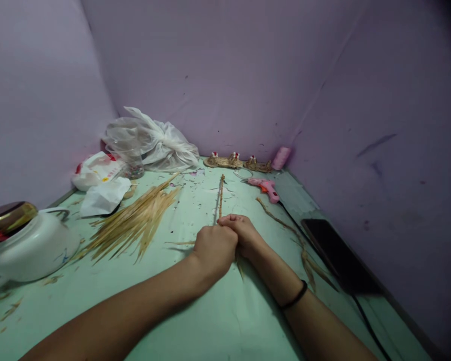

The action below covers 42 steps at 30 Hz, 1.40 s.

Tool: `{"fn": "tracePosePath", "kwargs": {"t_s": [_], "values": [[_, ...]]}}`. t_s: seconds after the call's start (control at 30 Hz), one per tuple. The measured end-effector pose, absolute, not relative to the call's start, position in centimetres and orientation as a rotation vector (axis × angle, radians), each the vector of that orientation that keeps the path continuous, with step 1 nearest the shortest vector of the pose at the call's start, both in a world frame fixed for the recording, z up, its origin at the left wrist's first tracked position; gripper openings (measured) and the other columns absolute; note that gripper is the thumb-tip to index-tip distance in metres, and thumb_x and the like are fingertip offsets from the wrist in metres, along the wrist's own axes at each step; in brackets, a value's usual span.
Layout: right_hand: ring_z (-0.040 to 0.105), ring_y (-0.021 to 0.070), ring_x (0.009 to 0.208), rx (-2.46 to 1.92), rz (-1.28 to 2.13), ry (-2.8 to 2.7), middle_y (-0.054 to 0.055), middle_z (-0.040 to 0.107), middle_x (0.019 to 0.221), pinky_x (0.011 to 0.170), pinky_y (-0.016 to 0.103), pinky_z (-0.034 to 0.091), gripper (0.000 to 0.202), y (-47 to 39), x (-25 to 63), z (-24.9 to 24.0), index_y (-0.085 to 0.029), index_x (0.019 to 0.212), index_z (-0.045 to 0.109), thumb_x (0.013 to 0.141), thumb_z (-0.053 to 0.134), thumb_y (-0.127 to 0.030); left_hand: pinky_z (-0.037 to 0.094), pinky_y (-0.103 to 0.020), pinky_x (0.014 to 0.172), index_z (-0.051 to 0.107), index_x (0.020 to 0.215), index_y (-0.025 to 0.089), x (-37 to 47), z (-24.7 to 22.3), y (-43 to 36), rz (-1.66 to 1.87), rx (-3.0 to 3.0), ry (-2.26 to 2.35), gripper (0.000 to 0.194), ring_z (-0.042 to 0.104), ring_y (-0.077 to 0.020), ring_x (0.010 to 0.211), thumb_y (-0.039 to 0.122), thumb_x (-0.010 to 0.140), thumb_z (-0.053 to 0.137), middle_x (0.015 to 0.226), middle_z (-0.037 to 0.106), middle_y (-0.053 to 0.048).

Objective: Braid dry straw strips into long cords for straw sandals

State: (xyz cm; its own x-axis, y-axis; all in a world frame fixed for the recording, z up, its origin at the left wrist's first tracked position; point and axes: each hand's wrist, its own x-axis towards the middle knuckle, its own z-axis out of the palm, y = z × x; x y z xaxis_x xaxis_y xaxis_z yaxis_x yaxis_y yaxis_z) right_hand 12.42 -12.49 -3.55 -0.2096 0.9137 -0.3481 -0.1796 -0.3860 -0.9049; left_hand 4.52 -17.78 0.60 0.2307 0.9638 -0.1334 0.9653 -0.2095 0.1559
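Observation:
A thin braid of dried plant fibre (221, 196) runs straight away from my hands, its knotted far end lying toward the back of the table. My left hand (215, 249) is closed around the near part of it. Pressed against the left, my right hand (244, 231) is closed on the same braid, fingers curled over it. Loose strip ends poke out to the left of my left hand and below my right wrist. The exact finger grip is hidden between the two hands. To the left lies a fanned bundle of dried fibre strips (143, 218).
A pink glue gun (265, 188), a pink thread spool (281, 158) and a black phone (336, 253) are on the right, with a cord beside them. Woven pieces with beads (221, 161) lie at the back wall. Plastic bags (169, 148) and a white pot (41, 245) stand left.

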Motion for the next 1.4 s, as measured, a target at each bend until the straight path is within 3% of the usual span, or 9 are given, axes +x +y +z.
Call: {"fn": "tracePosePath", "kwargs": {"t_s": [0.2,0.3,0.5,0.7,0.83,1.0,1.17,1.3,1.4], "values": [[0.024,0.0009,0.031,-1.164,1.848,-0.983,-0.007,0.042,0.039,0.034,0.018,0.013,0.009,-12.4,13.1,-3.0,-0.012,0.059,0.052,0.058,0.060,-0.017,0.037,-0.023,0.050,0.063,0.065,0.012,0.9,2.4,-14.9,0.444,1.919,1.852,0.030,0.053,-0.0134,0.051,0.034,0.074,0.045,0.054,0.057,-0.006],[0.028,0.0007,0.032,-1.116,1.893,-1.003,-0.006,0.045,0.043,0.034,0.017,0.016,0.011,-12.5,13.3,-2.5,-0.012,0.060,0.052,0.061,0.061,-0.018,0.029,-0.021,0.038,0.060,0.070,0.010,-0.2,2.1,-13.4,0.574,1.378,1.673,0.025,0.041,-0.0090,0.035,0.031,0.071,0.047,0.042,0.048,0.000],[0.037,0.0042,0.039,-1.144,1.742,-1.337,-0.002,0.052,0.049,0.040,0.018,0.023,0.008,-11.8,13.6,-3.3,-0.013,0.059,0.053,0.063,0.056,-0.018,0.026,-0.017,0.033,0.054,0.056,0.011,0.1,-0.8,-12.6,0.542,0.996,1.314,0.008,0.039,-0.0056,0.034,0.019,0.058,0.055,0.042,0.048,0.001],[0.047,0.0103,0.053,-1.349,0.790,-2.046,0.002,0.059,0.057,0.050,0.021,0.029,0.013,-12.1,13.9,-3.6,-0.015,0.063,0.060,0.066,0.047,-0.012,0.013,-0.020,0.033,0.038,0.040,0.016,1.1,-1.1,-12.7,0.636,1.159,1.595,0.016,0.021,-0.0039,0.028,0.013,0.051,0.049,0.029,0.029,0.007],[0.051,0.0136,0.057,-1.552,0.512,-2.116,0.008,0.064,0.065,0.051,0.023,0.029,0.016,-13.2,14.0,-2.3,-0.015,0.066,0.065,0.067,0.049,-0.015,0.009,-0.020,0.036,0.033,0.038,0.016,1.6,-2.1,-12.5,0.718,1.220,1.593,0.020,0.019,-0.0028,0.033,0.012,0.050,0.049,0.032,0.025,0.007],[0.052,0.0153,0.053,-1.738,0.531,-2.046,0.010,0.065,0.062,0.048,0.025,0.025,0.017,-14.3,13.6,-1.3,-0.016,0.065,0.066,0.068,0.051,-0.023,0.009,-0.020,0.036,0.031,0.035,0.016,1.9,-2.1,-12.6,0.749,1.194,1.566,0.021,0.018,-0.0020,0.033,0.010,0.047,0.047,0.031,0.023,0.008],[0.054,0.0175,0.056,-1.623,0.435,-2.148,0.011,0.066,0.067,0.049,0.027,0.025,0.021,-15.7,12.6,-1.5,-0.016,0.069,0.066,0.071,0.046,-0.020,0.010,-0.020,0.031,0.034,0.035,0.017,1.4,-1.2,-13.2,0.704,1.029,1.514,0.020,0.020,-0.0038,0.027,0.017,0.050,0.047,0.028,0.028,0.005],[0.054,0.0176,0.057,-1.539,0.422,-2.230,0.012,0.066,0.071,0.051,0.028,0.026,0.020,-16.2,12.5,-1.6,-0.014,0.070,0.066,0.070,0.046,-0.018,0.010,-0.019,0.030,0.045,0.043,0.014,0.6,-1.6,-13.2,0.728,1.054,1.398,0.010,0.022,-0.0031,0.027,0.019,0.049,0.052,0.032,0.034,0.006],[0.052,0.0149,0.054,-1.543,0.542,-2.108,0.008,0.064,0.063,0.050,0.026,0.027,0.020,-15.5,13.2,-1.3,-0.017,0.067,0.066,0.072,0.048,-0.026,0.011,-0.018,0.031,0.050,0.049,0.013,0.3,-1.7,-13.1,0.765,1.069,1.386,0.008,0.022,-0.0023,0.027,0.019,0.048,0.055,0.033,0.035,0.007]]}}
